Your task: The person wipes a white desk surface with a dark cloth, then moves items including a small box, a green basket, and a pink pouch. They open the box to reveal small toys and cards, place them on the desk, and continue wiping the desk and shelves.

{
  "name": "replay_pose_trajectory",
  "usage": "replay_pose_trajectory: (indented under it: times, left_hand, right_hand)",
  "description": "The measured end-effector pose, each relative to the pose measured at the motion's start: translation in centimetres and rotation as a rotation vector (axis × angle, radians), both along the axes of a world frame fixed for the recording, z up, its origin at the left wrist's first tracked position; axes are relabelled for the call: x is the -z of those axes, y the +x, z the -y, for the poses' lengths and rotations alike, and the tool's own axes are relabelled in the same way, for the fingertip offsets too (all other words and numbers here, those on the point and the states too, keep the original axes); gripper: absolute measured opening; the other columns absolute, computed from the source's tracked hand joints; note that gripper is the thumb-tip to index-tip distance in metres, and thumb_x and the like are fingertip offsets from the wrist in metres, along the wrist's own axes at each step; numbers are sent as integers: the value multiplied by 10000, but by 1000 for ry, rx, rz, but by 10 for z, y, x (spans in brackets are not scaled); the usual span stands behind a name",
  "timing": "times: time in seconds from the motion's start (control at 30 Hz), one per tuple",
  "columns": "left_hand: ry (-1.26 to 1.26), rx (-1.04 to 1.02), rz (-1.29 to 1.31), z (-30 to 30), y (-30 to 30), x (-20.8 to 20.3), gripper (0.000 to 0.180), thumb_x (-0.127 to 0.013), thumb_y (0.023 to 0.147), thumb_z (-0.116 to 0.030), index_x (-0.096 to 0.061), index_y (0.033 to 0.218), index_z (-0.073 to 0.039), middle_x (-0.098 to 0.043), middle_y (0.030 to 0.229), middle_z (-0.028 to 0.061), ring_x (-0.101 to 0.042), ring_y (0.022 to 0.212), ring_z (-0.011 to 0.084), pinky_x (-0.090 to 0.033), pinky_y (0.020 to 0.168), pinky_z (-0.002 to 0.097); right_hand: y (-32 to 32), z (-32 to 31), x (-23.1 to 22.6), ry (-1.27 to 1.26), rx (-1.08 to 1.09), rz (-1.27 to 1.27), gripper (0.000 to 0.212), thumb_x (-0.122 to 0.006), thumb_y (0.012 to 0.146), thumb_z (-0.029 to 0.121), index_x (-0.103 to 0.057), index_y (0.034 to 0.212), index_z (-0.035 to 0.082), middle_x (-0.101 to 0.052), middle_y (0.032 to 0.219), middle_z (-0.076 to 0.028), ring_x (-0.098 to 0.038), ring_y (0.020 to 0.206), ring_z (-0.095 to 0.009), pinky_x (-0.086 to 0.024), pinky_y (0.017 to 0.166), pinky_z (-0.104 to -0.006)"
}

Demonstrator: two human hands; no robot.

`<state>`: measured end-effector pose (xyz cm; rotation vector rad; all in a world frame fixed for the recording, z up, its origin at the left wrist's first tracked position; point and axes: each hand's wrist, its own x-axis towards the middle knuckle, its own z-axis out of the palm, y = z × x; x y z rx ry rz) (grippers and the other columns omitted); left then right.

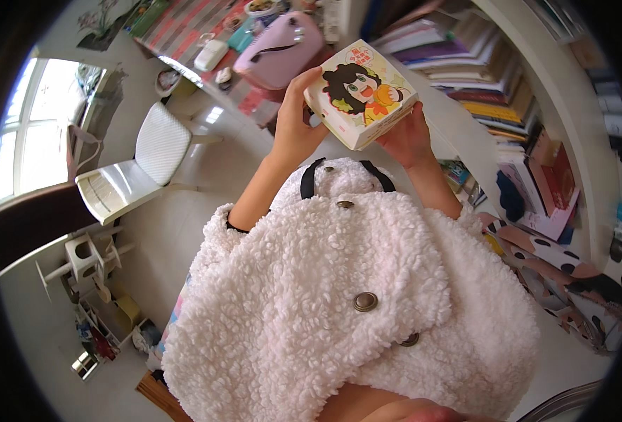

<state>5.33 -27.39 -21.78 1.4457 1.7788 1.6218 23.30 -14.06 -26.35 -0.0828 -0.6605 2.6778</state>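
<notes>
Between my two hands I hold a small white cardboard box (359, 88), raised in front of me. Its top carries a cartoon figure with dark hair and a yellow top holding a round yellow item. My left hand (295, 125) grips the box's left side, with fingers at the upper corner and thumb toward the near edge. From below and the right, my right hand (408, 137) supports it, most of its fingers hidden behind the box. The box is tilted and looks closed. Fluffy white sleeves cover my upper arms.
Stacked books and papers (487, 77) fill shelving at the right. Beyond my left hand, a table with a striped cloth (184, 35) bears a pink case (281, 50) and a white earbud-like case (211, 55). A white chair (142, 162) stands left, and a cat tree (86, 260) below it.
</notes>
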Motion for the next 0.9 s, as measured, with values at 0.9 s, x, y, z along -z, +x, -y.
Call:
replay_pose_trajectory:
  times: [0.9]
  left_hand:
    - [40,-585,878,197,-323,15,287,-602,917,-206,-560,1162,-64,-617,1076,32,-589,944,107,-484,753,256]
  right_hand:
    - [-366,153,-15,52,-386,151,767,-626,862,426,-287,1472,106,-418,1430,-94,-454,1294,-246,-387,1069,-459]
